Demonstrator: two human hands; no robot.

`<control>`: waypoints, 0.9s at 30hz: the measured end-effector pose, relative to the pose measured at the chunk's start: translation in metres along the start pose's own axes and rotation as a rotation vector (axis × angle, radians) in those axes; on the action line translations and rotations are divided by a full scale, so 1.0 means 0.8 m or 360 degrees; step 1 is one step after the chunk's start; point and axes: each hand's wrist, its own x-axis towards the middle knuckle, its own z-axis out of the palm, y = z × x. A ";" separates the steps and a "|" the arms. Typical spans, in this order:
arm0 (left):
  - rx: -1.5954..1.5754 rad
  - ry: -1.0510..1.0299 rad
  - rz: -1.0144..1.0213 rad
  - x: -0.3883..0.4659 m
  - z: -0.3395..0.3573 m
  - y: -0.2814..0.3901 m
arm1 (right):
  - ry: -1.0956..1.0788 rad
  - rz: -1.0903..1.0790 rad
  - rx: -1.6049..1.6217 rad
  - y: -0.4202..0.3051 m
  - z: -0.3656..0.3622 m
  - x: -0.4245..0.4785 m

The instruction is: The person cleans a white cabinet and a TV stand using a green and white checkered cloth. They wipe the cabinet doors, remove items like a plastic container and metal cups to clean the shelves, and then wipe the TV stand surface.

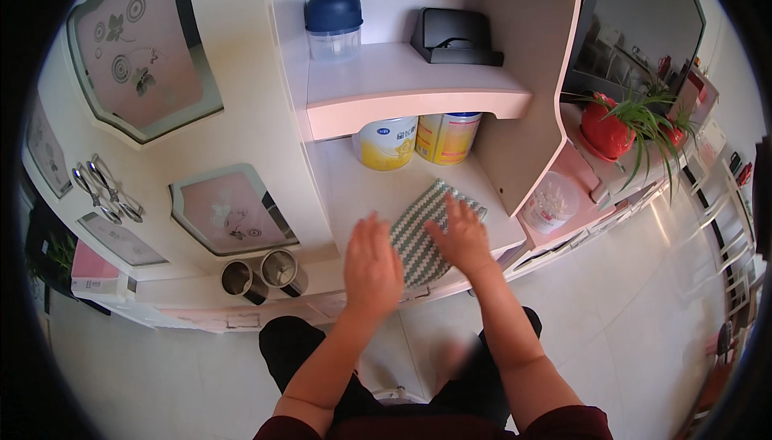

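Note:
A green-and-white striped cloth point(419, 244) lies on the lower shelf, its near end hanging over the front edge. My right hand point(461, 236) is over the cloth's right part, fingers spread and nothing gripped; whether it touches the cloth I cannot tell. At the cloth's left edge is my left hand point(374, 262), raised with its fingers extended close together, holding nothing. Behind the cloth, two yellow-and-white cans stand side by side, the left can point(386, 144) and the right can point(447, 138), their tops partly hidden by the upper shelf.
The upper shelf point(416, 102) holds a blue-lidded clear container point(333, 27) and a black stand point(456, 36). Two metal cups point(280, 268) stand on the ledge at left, below the glazed cabinet doors. At right are a clear tub point(550, 202), a red-potted plant point(606, 129) and a dark screen point(636, 24).

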 end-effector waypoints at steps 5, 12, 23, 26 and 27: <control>0.0033 -0.0560 0.0168 -0.021 0.065 -0.015 | -0.0014 -0.0107 -0.0250 0.000 0.053 0.003; 0.0223 -0.0635 -0.0210 -0.027 0.069 -0.011 | -0.0462 -0.0361 -0.0293 -0.034 0.059 0.053; 0.0388 -0.0445 -0.0532 0.007 0.084 -0.051 | -0.0420 -0.0861 -0.0053 -0.130 0.156 0.148; 0.0443 -0.0406 -0.0535 0.032 0.093 -0.066 | -0.0444 -0.0817 -0.0102 -0.149 0.169 0.175; 0.0444 -0.0399 -0.0531 0.038 0.097 -0.072 | -0.0470 -0.0810 -0.0114 -0.154 0.173 0.183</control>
